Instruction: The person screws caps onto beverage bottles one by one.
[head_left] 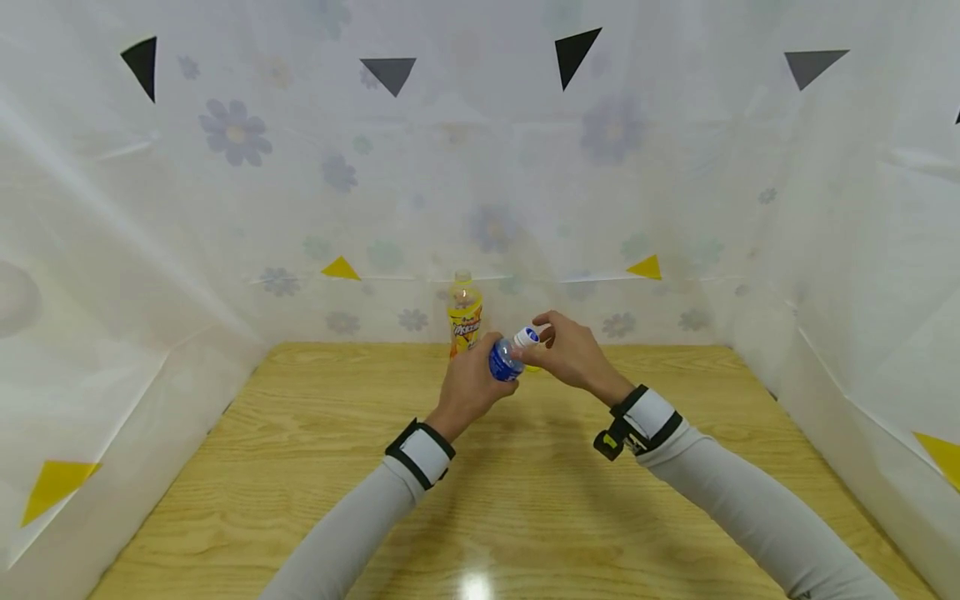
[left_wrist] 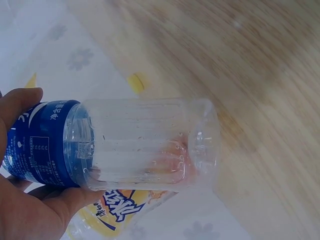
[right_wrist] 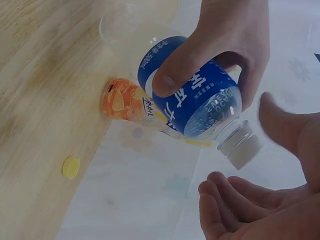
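My left hand grips a clear plastic water bottle around its blue label, with the thumb pressed along one side. The bottle is held tilted above the table, its white cap pointing toward my right hand. In the right wrist view, the right thumb and curved fingers stand apart on either side of the cap, with a gap between them and it. Behind the left hand, a yellow-labelled drink bottle with no cap stands upright at the back of the table.
On the wood-grain table a yellow bottle cap lies near the back edge. White flower-printed sheeting encloses the table at the back and both sides, with black, grey and yellow triangles on it.
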